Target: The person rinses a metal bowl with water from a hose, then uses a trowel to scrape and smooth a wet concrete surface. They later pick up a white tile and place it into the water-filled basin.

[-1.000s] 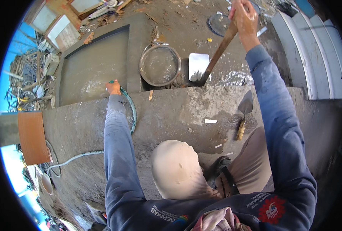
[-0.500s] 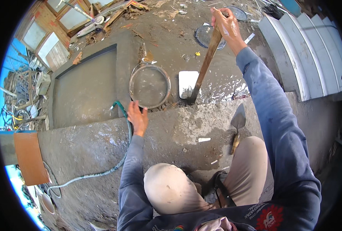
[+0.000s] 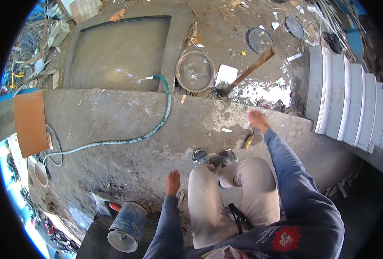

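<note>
My right hand (image 3: 258, 120), smeared by motion, is over the blade end of a trowel. The trowel's wooden handle (image 3: 248, 141) points toward my knees on the concrete ledge, and my hand hides most of the blade. My left hand (image 3: 173, 182) is beside my left knee, away from any tool; its fingers are too blurred to read. Beyond the ledge, a long wooden handle (image 3: 252, 70) leans up to the right with its lower end in wet mud. A white square container (image 3: 226, 77) and a round tub (image 3: 177, 72) of murky water stand left of it.
A green hose (image 3: 167, 110) curves over the ledge to a rectangular water-filled basin (image 3: 170, 47). At lower left are a blue bucket (image 3: 132, 218) and a brown board (image 3: 28, 125). Pale stepped panels (image 3: 332, 93) stand at right. Two round sieve-like discs (image 3: 260, 39) lie farther back.
My right hand has let go of the long wooden handle and come down to the trowel. My left hand has drawn back from the tub and hose. The view has shifted, bringing in the bucket.
</note>
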`<state>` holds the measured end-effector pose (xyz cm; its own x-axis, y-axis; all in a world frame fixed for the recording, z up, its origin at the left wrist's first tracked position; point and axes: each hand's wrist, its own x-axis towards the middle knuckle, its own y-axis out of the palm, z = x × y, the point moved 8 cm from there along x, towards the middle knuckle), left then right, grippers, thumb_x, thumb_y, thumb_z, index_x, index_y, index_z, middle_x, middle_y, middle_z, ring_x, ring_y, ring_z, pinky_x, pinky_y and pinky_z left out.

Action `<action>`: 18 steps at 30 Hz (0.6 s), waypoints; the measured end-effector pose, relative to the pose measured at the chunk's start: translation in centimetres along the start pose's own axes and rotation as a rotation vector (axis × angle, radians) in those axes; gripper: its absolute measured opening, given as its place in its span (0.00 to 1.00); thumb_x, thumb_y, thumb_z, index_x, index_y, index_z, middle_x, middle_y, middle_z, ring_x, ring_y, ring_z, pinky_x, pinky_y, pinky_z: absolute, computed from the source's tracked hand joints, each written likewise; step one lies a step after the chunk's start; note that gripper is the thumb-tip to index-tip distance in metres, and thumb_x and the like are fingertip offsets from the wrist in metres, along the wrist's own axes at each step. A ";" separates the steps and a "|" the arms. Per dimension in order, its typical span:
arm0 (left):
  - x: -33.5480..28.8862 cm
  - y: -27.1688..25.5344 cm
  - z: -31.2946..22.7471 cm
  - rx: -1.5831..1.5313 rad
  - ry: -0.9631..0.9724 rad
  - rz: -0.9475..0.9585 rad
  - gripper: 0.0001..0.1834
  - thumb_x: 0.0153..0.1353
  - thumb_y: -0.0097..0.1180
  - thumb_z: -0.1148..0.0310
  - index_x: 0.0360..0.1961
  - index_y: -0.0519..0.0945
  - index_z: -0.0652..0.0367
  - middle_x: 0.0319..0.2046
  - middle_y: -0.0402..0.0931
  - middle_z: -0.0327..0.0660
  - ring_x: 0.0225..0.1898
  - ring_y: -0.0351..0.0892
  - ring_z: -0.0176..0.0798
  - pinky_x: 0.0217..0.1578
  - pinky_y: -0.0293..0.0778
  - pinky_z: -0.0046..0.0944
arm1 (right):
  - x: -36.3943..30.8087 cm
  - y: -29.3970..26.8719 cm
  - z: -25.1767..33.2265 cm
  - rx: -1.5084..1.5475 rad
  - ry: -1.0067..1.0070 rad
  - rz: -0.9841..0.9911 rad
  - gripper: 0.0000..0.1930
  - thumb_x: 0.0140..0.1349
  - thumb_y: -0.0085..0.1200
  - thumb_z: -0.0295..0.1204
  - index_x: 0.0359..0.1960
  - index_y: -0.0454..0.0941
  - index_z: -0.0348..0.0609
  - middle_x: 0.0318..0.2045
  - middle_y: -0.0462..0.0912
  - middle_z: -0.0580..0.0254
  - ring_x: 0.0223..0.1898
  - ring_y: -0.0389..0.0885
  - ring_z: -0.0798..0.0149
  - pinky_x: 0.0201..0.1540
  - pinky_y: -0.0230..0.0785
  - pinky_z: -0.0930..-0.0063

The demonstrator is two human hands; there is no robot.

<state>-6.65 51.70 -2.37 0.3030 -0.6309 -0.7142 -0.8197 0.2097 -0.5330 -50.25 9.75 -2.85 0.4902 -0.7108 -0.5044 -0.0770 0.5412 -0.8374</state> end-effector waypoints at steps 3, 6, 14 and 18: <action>-9.1 0.8 5.3 -0.354 -0.111 0.063 0.13 0.71 0.53 0.62 0.43 0.81 0.61 0.34 0.83 0.41 0.38 0.81 0.37 0.39 0.76 0.41 | -0.8 6.0 2.6 0.512 0.265 0.369 0.12 0.66 0.52 0.36 0.40 0.81 0.40 0.44 0.86 0.43 0.49 0.84 0.43 0.54 0.75 0.50; -17.1 2.3 8.5 -0.230 -0.396 0.259 0.13 0.72 0.56 0.60 0.44 0.81 0.59 0.34 0.83 0.37 0.36 0.81 0.32 0.34 0.75 0.36 | 5.0 4.7 4.9 0.267 0.291 0.446 0.16 0.66 0.52 0.39 0.45 0.81 0.41 0.46 0.86 0.41 0.50 0.84 0.42 0.54 0.75 0.50; -26.9 8.8 -3.3 -1.324 -0.858 -0.126 0.19 0.70 0.61 0.56 0.45 0.82 0.64 0.40 0.82 0.41 0.42 0.81 0.41 0.44 0.79 0.42 | 36.1 -1.1 5.8 0.108 0.260 -0.055 0.29 0.66 0.57 0.42 0.64 0.68 0.38 0.61 0.74 0.45 0.62 0.73 0.42 0.61 0.73 0.48; -30.5 10.5 -10.6 -1.062 -0.974 0.049 0.30 0.68 0.59 0.45 0.52 0.82 0.66 0.46 0.84 0.46 0.46 0.83 0.42 0.51 0.77 0.42 | 48.4 -0.2 2.9 0.476 0.337 0.046 0.63 0.60 0.66 0.52 0.77 0.31 0.28 0.79 0.41 0.36 0.79 0.45 0.44 0.78 0.46 0.60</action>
<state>-29.60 65.24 18.64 0.1140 0.2030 -0.9725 -0.6748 -0.7026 -0.2258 -24.00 -23.42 -26.51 0.1859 -0.7431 -0.6428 0.3447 0.6620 -0.6656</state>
